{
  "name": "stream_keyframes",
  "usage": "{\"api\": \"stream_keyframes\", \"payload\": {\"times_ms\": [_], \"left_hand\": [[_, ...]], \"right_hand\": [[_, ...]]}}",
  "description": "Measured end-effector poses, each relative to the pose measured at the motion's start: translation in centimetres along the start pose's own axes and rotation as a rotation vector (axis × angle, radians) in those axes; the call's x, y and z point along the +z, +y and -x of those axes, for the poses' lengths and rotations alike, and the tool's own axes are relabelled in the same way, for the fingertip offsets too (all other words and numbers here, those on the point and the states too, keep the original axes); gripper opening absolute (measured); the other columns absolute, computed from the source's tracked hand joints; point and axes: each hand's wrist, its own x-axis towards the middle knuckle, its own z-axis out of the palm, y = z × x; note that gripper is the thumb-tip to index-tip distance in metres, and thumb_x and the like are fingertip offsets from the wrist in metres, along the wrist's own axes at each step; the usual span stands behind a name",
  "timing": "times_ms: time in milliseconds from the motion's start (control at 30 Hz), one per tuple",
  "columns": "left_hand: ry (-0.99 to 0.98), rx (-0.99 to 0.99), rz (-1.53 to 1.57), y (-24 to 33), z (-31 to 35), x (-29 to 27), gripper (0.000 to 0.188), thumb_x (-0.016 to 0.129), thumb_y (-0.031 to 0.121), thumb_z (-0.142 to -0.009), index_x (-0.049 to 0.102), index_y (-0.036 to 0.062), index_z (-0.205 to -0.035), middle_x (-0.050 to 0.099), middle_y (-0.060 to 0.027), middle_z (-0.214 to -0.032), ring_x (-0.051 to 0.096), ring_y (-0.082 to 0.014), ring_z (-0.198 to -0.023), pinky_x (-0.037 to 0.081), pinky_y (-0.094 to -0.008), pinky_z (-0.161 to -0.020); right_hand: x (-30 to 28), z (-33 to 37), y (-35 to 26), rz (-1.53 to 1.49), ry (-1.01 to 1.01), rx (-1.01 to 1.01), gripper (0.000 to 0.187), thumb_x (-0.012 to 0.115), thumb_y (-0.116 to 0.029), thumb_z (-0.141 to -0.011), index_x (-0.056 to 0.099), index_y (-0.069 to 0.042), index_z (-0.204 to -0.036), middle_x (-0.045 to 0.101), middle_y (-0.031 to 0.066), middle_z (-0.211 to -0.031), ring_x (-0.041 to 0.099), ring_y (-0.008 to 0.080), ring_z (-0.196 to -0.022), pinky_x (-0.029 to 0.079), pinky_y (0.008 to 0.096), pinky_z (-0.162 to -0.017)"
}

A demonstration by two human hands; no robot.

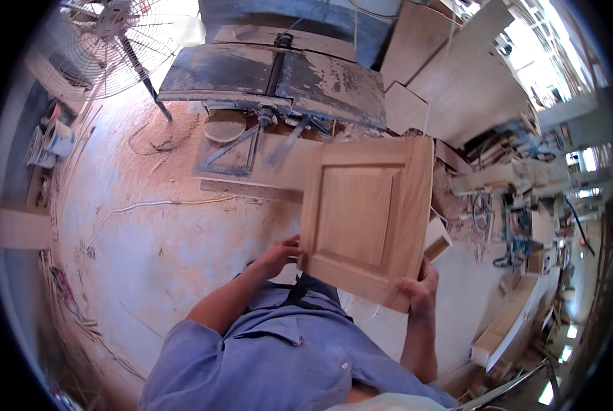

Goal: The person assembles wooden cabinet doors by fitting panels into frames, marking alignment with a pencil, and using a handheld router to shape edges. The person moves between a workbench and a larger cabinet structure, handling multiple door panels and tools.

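A pale wooden cabinet door (356,216) with a raised centre panel is held up in front of me, tilted a little. My left hand (279,257) grips its lower left edge, the fingers partly hidden behind the wood. On the lower right corner, my right hand (419,288) is closed, thumb on the front face and fingers round the side. Beyond the door's top edge stands a table saw (334,82) with a dark, worn top and a fence across it.
A caged fan (111,27) stands at the far left beside sawdust (163,137). A cable (149,203) crosses the floor. Buckets (58,137) line the left wall. Large boards (450,75) lean at the back right, near scrap wood and a long wooden box (508,322).
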Motion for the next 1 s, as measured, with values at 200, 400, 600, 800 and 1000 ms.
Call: {"api": "stream_keyframes", "payload": {"times_ms": [200, 400, 600, 800, 1000], "left_hand": [[0.135, 0.183, -0.340, 1.9, -9.0, 4.1, 0.068, 0.065, 0.006, -0.091, 0.034, -0.0119, -0.149, 0.063, -0.0194, -0.132, 0.063, -0.0207, -0.113, 0.049, -0.0331, -0.099], [0.514, 0.318, -0.365, 7.7, -9.7, 10.0, 0.062, 0.063, 0.008, -0.088, 0.044, -0.0100, -0.144, 0.068, -0.0176, -0.124, 0.064, -0.0189, -0.108, 0.050, -0.0310, -0.096], [0.751, 0.359, -0.403, 9.0, -16.2, 9.0, 0.057, 0.063, 0.011, -0.088, 0.050, -0.0077, -0.140, 0.070, -0.0175, -0.117, 0.067, -0.0214, -0.102, 0.052, -0.0338, -0.091], [0.880, 0.542, -0.410, 15.7, -18.7, 15.2, 0.052, 0.067, 0.012, -0.086, 0.056, -0.0010, -0.135, 0.068, -0.0166, -0.120, 0.067, -0.0299, -0.107, 0.051, -0.0371, -0.095], [1.025, 0.613, -0.417, 19.3, -28.1, 21.0, 0.068, 0.071, 0.018, -0.083, 0.047, -0.0001, -0.143, 0.054, -0.0226, -0.140, 0.049, -0.0379, -0.133, 0.039, -0.0429, -0.112]], "right_hand": [[-4.4, -20.2, -6.6, 0.288, -0.274, -0.092, 0.069, 0.069, -0.010, -0.058, 0.060, 0.007, -0.124, 0.069, 0.0140, -0.108, 0.065, 0.0218, -0.098, 0.052, 0.0324, -0.090], [-0.3, -37.1, -13.6, 0.577, -0.552, -0.209, 0.060, 0.070, -0.008, -0.063, 0.062, 0.004, -0.121, 0.070, 0.0118, -0.102, 0.065, 0.0205, -0.094, 0.052, 0.0328, -0.088], [5.3, -49.4, -15.0, 0.781, -0.765, -0.388, 0.054, 0.070, -0.009, -0.066, 0.063, 0.004, -0.118, 0.070, 0.0105, -0.095, 0.064, 0.0172, -0.089, 0.052, 0.0322, -0.082], [9.2, -56.8, -16.3, 0.868, -0.919, -0.422, 0.050, 0.069, -0.010, -0.068, 0.063, 0.002, -0.116, 0.069, 0.0079, -0.091, 0.062, 0.0138, -0.083, 0.051, 0.0309, -0.074], [10.3, -62.0, -15.8, 0.903, -1.027, -0.534, 0.048, 0.068, -0.011, -0.071, 0.060, 0.004, -0.117, 0.070, 0.0172, -0.092, 0.068, 0.0222, -0.085, 0.053, 0.0352, -0.079]]}}
